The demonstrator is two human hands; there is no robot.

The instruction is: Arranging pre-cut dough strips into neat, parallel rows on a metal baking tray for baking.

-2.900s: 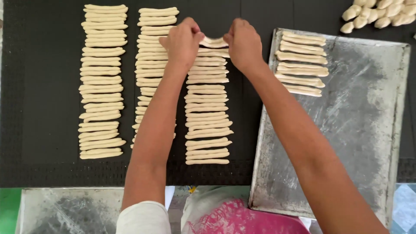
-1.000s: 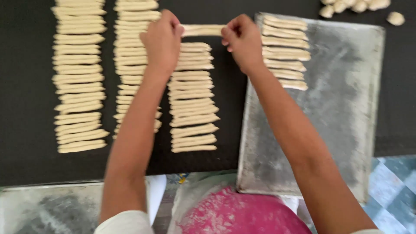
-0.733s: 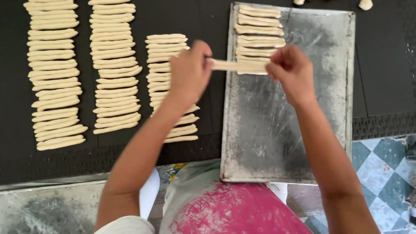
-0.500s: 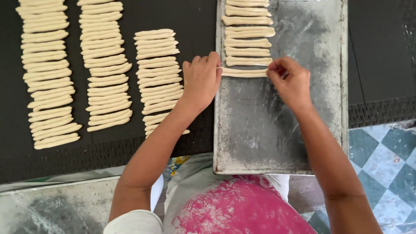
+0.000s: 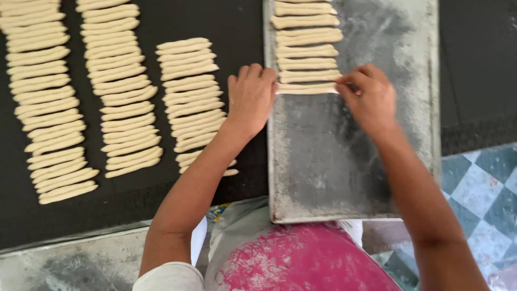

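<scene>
On the far left of the black bench, three columns of pale dough sticks are laid out, each stick lying crosswise with its long axis running left to right; the third column is shorter than the other two and is partly covered lower down by the left forearm. Just right of that column, the left hand is placed at the left rim of a floured metal tray, fingers curled over the rim so that their tips are hidden; whether they pinch the stick's end or only rest against it cannot be told. Between the two hands a single dough stick is stretched flat on the tray, its long axis again left to right, directly below and touching the lowest of a stack of sticks already set in the tray's upper left part. At its right end the stick is met by the right hand, whose thumb and fingertips are drawn together on that end. Each hand is thus held at one end of the stick, neither nearer than the other, with the bare floured part of the tray lying below it, toward the person. Farther right, a tiled floor is seen beyond the bench edge, and a pink garment shows at the bottom.
</scene>
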